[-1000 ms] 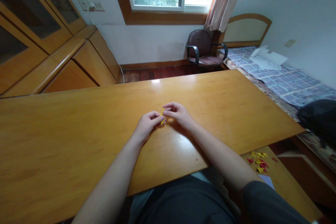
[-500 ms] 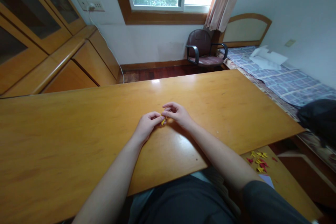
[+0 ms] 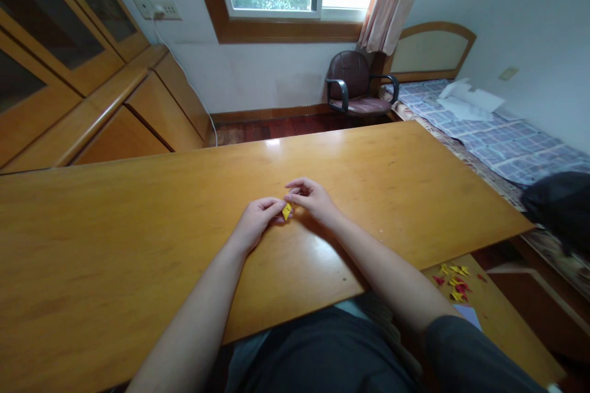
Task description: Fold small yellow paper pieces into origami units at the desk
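The fingers of the left hand (image 3: 255, 219) pinch a small yellow folded piece (image 3: 287, 210) at the centre of the frame; the right hand (image 3: 314, 198) meets its upper end, though whether it grips is hidden. Uneven pressure could crease or tear the piece; a loosened left pinch could drop it onto the tabletop (image 3: 184, 245) below. At lower right, the right forearm could brush the loose yellow and red pieces (image 3: 456, 283) if the elbow dipped.

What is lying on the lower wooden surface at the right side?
Small yellow pieces, red pieces and a pale flat item. The right arm covers part of the surface; anything there cannot be seen.
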Demonstrator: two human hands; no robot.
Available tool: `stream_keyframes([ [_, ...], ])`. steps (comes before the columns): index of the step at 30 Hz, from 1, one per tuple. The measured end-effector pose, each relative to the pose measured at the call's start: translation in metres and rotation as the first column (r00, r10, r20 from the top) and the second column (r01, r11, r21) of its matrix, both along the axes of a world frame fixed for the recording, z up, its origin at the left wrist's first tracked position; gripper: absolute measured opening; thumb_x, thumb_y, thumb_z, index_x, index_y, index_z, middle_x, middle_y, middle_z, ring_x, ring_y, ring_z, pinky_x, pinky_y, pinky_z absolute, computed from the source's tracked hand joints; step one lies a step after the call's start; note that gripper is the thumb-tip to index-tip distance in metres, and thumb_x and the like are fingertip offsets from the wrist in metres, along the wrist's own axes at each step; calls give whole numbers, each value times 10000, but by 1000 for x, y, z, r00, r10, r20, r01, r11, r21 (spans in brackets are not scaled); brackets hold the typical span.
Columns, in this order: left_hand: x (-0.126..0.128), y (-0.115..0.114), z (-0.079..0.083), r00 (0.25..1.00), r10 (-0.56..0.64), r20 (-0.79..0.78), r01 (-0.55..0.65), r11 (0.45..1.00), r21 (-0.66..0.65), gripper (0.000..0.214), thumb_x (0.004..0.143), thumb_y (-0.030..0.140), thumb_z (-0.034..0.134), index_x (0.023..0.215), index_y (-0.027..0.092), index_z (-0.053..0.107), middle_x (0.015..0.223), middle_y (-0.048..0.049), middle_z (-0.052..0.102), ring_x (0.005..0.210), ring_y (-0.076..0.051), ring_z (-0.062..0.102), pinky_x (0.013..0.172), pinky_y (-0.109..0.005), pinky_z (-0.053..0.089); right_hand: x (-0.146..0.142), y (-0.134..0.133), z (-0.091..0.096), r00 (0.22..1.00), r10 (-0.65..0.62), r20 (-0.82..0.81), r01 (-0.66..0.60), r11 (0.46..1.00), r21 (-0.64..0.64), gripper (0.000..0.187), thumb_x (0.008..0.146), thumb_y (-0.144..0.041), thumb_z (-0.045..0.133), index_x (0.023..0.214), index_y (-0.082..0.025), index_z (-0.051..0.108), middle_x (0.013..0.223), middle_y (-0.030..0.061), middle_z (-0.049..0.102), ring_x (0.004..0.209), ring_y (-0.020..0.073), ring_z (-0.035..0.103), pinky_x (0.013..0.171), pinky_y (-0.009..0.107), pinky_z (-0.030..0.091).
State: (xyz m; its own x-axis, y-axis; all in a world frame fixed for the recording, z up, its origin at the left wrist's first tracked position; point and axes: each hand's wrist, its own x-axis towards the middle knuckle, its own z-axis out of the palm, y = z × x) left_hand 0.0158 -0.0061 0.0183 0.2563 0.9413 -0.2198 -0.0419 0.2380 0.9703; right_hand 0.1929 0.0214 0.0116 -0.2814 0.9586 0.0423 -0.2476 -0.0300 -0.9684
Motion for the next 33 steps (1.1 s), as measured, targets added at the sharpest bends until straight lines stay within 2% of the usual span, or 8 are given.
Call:
stream_keyframes([
  [7, 2, 0, 0, 997, 64, -34, -62, 997, 52, 354, 722, 487, 781, 749, 135, 750, 715, -58, 702, 667, -158, 609, 653, -250, 475, -2, 1, -6, 999, -26, 22, 25, 999, 24, 333, 689, -320, 820, 962, -183, 686, 795, -16, 671, 714, 117, 610, 706, 263, 483],
  [13, 4, 1, -1, 985, 169, 42, -170, 985, 12, 376, 666, 494, 823, 769, 139, 759, 725, -50, 707, 666, -143, 597, 641, -231, 476, -3, 3, -12, 999, 32, -43, -32, 999, -7, 378, 666, -312, 848, 995, -206, 695, 890, 8, 674, 843, 147, 629, 794, 287, 514],
  [23, 3, 2, -6, 985, 163, 49, -164, 986, 17, 373, 688, 498, 814, 781, 140, 767, 733, -54, 710, 686, -151, 610, 669, -243, 495, -4, 2, -15, 995, 41, -89, -44, 999, -30, 396, 656, -311, 862, 997, -213, 686, 877, -1, 659, 809, 141, 619, 738, 281, 528],
  [33, 2, 0, -3, 987, 152, 55, -153, 988, 15, 365, 682, 493, 819, 783, 146, 771, 755, -55, 721, 687, -146, 606, 677, -245, 502, -4, 0, -13, 998, 23, -56, -24, 999, -23, 397, 668, -316, 854, 1004, -201, 676, 862, -10, 642, 745, 120, 616, 716, 273, 524],
])
